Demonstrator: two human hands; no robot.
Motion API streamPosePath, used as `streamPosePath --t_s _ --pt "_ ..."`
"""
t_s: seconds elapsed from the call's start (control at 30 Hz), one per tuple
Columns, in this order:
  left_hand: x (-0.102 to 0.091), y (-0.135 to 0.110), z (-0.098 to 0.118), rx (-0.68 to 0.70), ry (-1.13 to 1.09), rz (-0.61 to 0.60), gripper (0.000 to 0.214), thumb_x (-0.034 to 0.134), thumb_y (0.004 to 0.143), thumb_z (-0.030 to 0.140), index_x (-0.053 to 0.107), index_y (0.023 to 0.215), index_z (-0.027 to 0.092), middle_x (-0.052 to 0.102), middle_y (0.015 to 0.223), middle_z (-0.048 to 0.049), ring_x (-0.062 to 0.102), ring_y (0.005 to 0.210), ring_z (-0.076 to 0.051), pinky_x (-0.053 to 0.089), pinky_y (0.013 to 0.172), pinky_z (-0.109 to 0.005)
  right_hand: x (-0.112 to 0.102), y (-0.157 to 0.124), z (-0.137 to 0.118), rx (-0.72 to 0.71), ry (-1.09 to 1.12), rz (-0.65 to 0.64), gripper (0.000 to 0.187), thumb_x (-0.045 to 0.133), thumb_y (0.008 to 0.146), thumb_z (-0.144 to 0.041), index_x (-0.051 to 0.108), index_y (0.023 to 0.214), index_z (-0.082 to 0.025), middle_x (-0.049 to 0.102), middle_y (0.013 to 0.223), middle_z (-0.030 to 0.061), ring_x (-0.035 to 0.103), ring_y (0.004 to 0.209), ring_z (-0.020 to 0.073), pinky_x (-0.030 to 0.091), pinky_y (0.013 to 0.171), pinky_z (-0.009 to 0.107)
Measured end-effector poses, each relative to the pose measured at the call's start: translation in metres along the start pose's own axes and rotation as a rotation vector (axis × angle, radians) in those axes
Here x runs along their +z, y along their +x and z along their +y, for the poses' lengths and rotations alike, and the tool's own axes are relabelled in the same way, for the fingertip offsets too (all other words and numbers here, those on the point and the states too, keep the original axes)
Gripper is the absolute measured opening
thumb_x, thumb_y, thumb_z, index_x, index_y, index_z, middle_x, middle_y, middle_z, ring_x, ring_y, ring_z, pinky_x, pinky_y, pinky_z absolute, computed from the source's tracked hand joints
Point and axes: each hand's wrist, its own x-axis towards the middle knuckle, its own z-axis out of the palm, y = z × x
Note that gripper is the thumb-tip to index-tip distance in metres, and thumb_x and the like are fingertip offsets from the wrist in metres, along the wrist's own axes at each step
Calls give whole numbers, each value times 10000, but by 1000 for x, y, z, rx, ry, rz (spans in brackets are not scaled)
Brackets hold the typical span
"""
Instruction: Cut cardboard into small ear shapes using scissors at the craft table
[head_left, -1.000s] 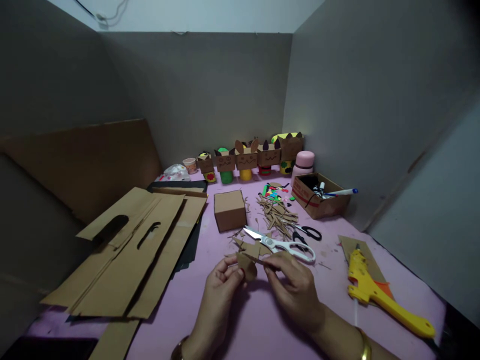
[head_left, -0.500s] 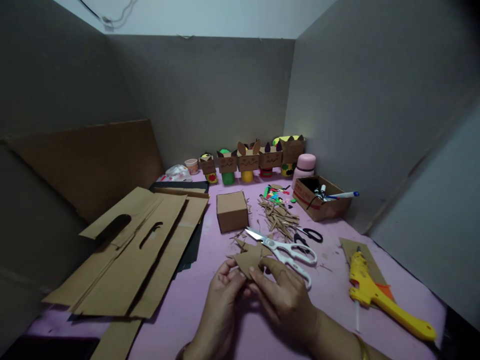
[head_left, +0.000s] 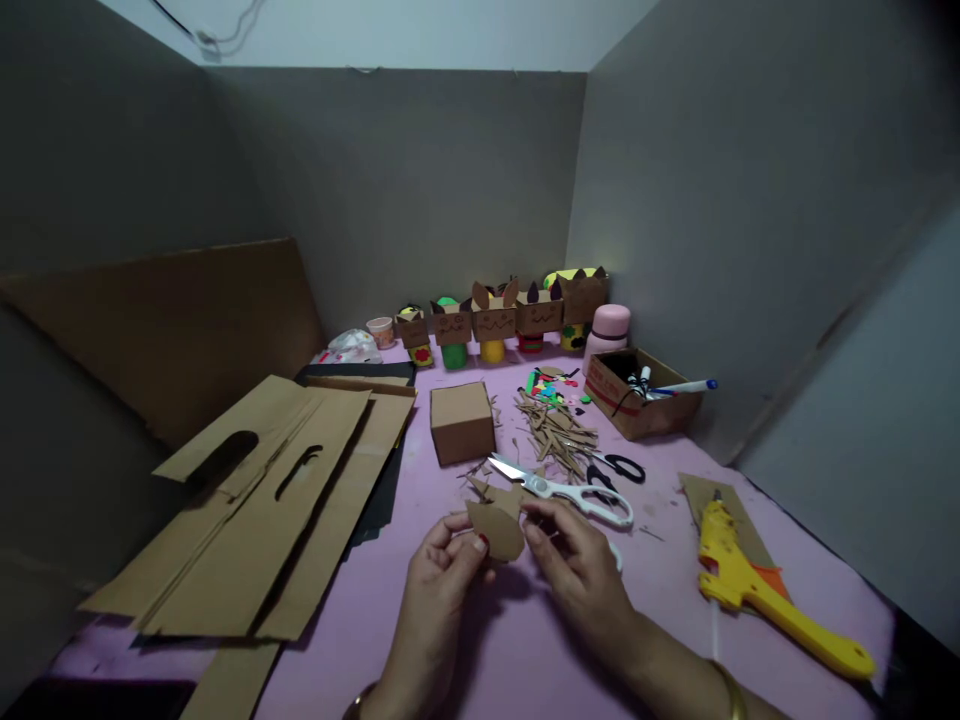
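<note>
A leaf-shaped piece of brown cardboard, pointed at its upper left and rounded at its lower right, is pinched between the thumb and fingers of my left hand. My right hand is at the piece's right edge, thumb and forefinger apart; whether a fingertip touches the edge I cannot tell. Just beyond lie cardboard offcuts and white-handled scissors, their lower handle partly hidden by my right hand. A closed cardboard box stands behind them.
Cardboard sheets are stacked on the left. At right are a yellow glue gun, a box of pens and a pink bottle. Cardboard strips and black scissors lie mid-table. Box-headed figures line the back.
My right hand has moved slightly right, and its fingers have come off the face of the cardboard piece. More of the piece's rounded end now shows, still in my left hand.
</note>
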Motion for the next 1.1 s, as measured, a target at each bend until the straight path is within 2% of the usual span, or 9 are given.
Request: streamPosePath --t_s 0.07,0.13,0.2,0.3,0.43,0.53,0.7,0.87,1.1 --pt "-3 2 1 47 71 -59 231 695 756 266 631 957 171 723 820 -38 636 710 -133 480 649 -199 -2 4 3 86 42 -129 192 488 911 -234 655 983 -171 681 887 81 643 816 194 516 691 287" --pt "-6 5 1 101 159 -117 190 657 784 250 641 960 180 724 896 -50 643 798 -159 484 735 -233 -3 7 6 108 28 -222 192 499 887 -182 689 912 -169 693 837 72 644 810 197 502 723 300" --pt "-10 8 0 147 273 -164 167 618 808 237 653 963 187 717 957 -58 639 862 -183 479 787 -263 -3 8 9 119 -2 -258 186 530 842 -123 701 902 -164 707 840 77 644 815 210 490 742 319" --pt "-13 11 -3 208 466 -212 148 579 829 228 672 938 189 713 926 -53 632 891 -205 468 810 -283 -3 6 11 131 -36 -299 242 540 779 -44 692 936 -148 716 898 99 641 851 232 471 764 343" --pt "-12 12 -7 218 605 -225 153 543 837 206 686 889 189 713 877 -41 633 869 -211 463 807 -291 -3 5 11 148 -65 -351 234 525 753 -11 680 851 -157 712 803 70 631 746 216 449 683 316" --pt "-12 13 -11 217 596 -218 165 533 835 199 684 903 192 717 896 -39 637 874 -207 464 813 -291 -3 5 10 159 -70 -360 228 534 757 -19 651 890 -163 702 807 53 617 720 195 433 653 287" --pt "-12 13 -19 200 531 -164 207 566 797 172 669 976 189 718 984 -58 637 934 -216 463 847 -306 0 5 11 177 -80 -365 181 520 771 -17 602 795 -176 661 740 19 591 695 176 412 628 265" --pt "-11 11 -20 194 524 -213 117 602 802 223 684 871 176 723 864 -47 644 828 -205 480 766 -285 1 4 11 185 -77 -362 190 523 758 1 586 777 -178 648 716 10 587 679 170 405 615 256" --pt "-10 13 -17 137 444 -179 108 636 770 215 694 844 162 730 835 -52 644 801 -201 476 746 -279 0 5 10 191 -39 -341 158 546 793 -53 638 864 -161 696 807 42 624 751 183 439 669 268"
